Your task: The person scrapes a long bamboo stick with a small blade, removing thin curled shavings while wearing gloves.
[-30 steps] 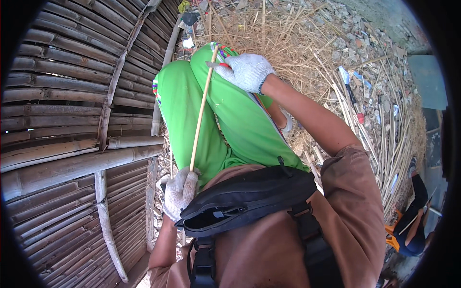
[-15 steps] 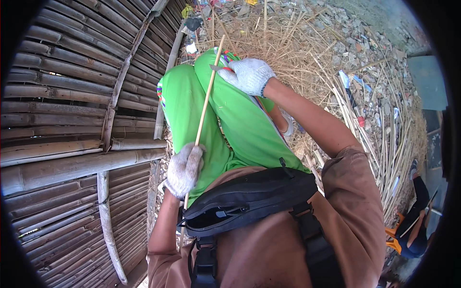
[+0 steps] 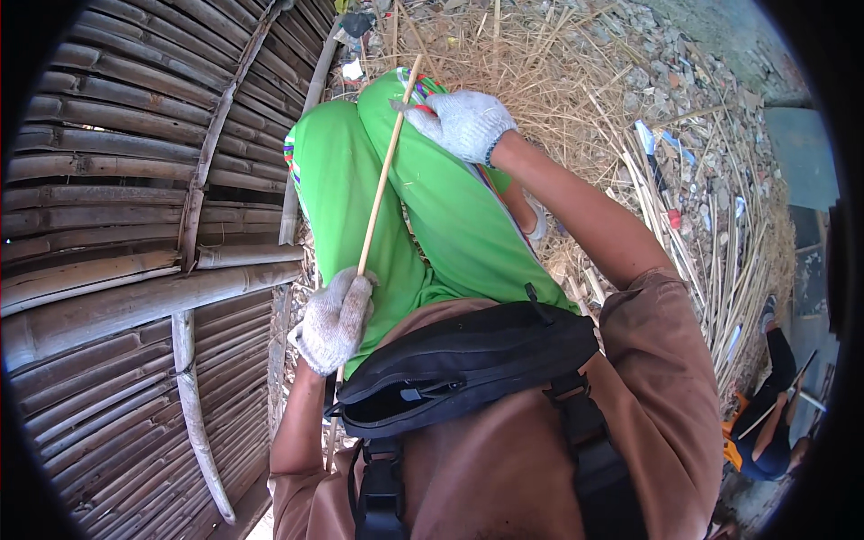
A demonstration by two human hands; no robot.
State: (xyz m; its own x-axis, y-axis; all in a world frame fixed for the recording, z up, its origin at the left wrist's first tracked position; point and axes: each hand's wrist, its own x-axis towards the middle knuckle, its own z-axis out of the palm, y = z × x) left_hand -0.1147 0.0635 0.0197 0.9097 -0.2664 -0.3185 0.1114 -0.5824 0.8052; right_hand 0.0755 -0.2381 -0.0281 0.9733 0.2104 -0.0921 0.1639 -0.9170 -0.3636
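- Bamboo slat flooring (image 3: 117,180) on the person's left, straw-littered ground (image 3: 576,81) beyond the knees.
- Thin bamboo stick (image 3: 382,180) lies across the green-trousered lap (image 3: 432,225), long axis running from near the body up and away over the knee.
- Left hand (image 3: 335,319), gloved, fingers clamped round the stick's near end.
- Right hand (image 3: 466,121), gloved, fingers closed on a small blade at the far end, touching the stick.
- Black waist bag (image 3: 468,364) sits just below.

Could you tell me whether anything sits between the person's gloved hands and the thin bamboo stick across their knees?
Nothing visible does. The left hand is closed around the lower part of the bamboo stick, and the right hand presses a small blade against it near the upper end. The stick lies directly over the green trousers.
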